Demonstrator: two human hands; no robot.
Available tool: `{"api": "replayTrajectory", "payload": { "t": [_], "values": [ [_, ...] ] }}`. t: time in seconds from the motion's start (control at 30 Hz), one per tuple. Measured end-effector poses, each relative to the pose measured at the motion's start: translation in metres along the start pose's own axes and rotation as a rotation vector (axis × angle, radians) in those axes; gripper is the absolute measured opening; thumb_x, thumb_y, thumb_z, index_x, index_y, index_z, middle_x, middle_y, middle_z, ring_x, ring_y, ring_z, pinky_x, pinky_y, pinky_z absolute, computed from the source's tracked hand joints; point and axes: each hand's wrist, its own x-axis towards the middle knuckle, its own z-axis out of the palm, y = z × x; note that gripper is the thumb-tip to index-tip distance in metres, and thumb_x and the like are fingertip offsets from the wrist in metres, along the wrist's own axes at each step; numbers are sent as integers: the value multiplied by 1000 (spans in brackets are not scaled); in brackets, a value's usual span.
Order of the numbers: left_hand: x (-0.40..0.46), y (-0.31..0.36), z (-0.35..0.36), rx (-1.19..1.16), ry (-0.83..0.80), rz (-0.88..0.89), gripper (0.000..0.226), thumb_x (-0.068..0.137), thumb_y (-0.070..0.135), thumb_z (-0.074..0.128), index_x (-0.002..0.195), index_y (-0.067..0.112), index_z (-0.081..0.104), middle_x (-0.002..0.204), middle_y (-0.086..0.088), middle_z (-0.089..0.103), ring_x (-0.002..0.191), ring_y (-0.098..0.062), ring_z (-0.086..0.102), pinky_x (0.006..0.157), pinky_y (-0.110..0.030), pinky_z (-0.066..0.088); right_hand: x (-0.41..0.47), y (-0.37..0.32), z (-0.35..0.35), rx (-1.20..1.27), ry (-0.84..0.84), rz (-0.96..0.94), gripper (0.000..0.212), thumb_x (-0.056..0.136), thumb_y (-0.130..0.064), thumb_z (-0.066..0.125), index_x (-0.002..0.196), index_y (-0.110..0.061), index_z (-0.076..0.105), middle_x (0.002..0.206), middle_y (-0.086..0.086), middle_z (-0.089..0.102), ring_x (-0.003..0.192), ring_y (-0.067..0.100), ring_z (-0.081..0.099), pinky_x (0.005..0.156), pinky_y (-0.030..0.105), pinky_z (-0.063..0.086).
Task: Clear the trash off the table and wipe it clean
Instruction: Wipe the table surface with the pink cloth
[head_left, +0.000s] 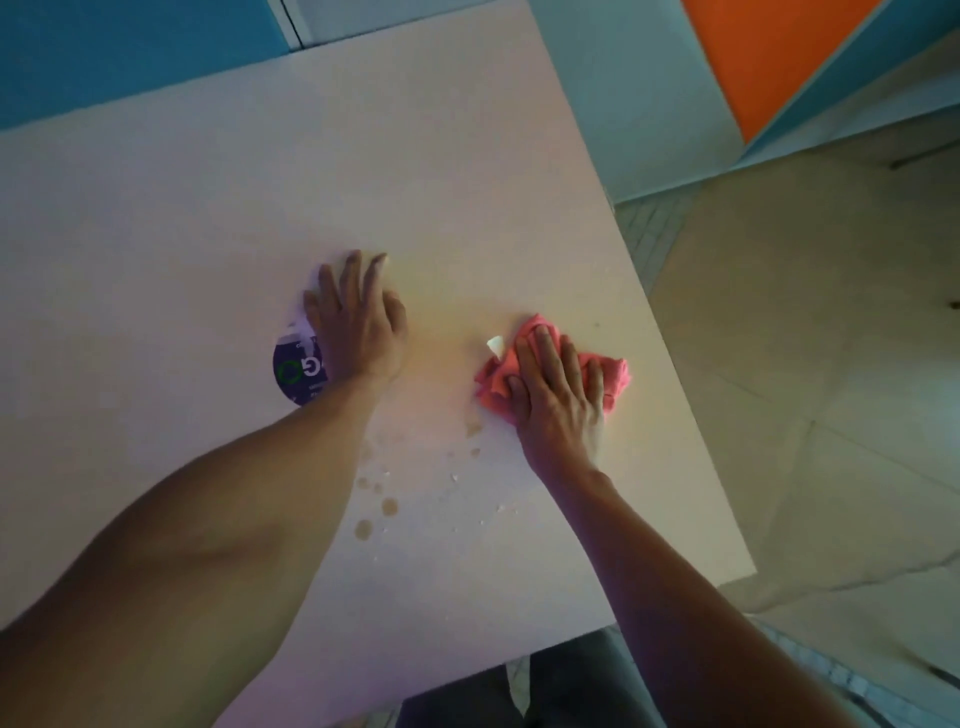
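On the pale bench (208, 182), the right hand (558, 395) pressed flat, fingers straight, on a crumpled pink cloth (613, 371) near the right edge — a small white scrap (495, 345) just beside it. The left hand (358, 322), fingers spread, rested on a purple-and-white torn wrapper (296, 371); brownish droplets (387, 506) dotted the bench nearer the person.

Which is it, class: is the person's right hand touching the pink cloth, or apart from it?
Touching. The head view shows the right hand pressed flat on top of the crumpled pink cloth, fingers spread over it, with cloth showing on both sides of the hand on the white table.
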Motion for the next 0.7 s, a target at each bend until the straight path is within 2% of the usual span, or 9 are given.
{"api": "replayTrajectory", "payload": {
  "t": [0.13,0.23,0.37,0.6,0.7],
  "values": [
    [2,33,7,20,-42,21,51,99,41,39,148,30,44,160,-1,37,150,-37,27,115,-68,18,10,0,0,-1,-54,15,60,105,-51,15,150,-23,43,161,-1,33,149,30,27,118,56,22],
    [-3,50,17,33,3,-18,51,103,41,35,151,25,43,164,-5,33,151,-38,24,117,-68,15,41,7,2,5,-64,17,70,103,-58,7,151,-20,42,161,2,32,150,30,25,119,57,19],
    [-4,53,24,91,61,-8,53,104,42,34,153,23,40,164,-5,31,152,-37,24,119,-64,17,87,18,4,-26,-72,-5,66,103,-56,16,152,-18,40,162,4,31,151,31,23,119,58,17],
    [-2,49,28,115,114,-11,53,100,44,46,149,26,48,161,-2,39,149,-34,32,117,-61,25,135,27,1,49,-22,-18,78,102,-60,2,150,-15,43,160,7,34,149,34,26,119,58,16],
    [-3,48,26,116,115,-10,53,100,43,46,149,26,47,160,-2,39,149,-35,32,118,-61,24,159,36,6,18,-18,-25,65,105,-53,14,150,-16,43,160,7,34,149,35,27,118,60,19]
  ]
}}
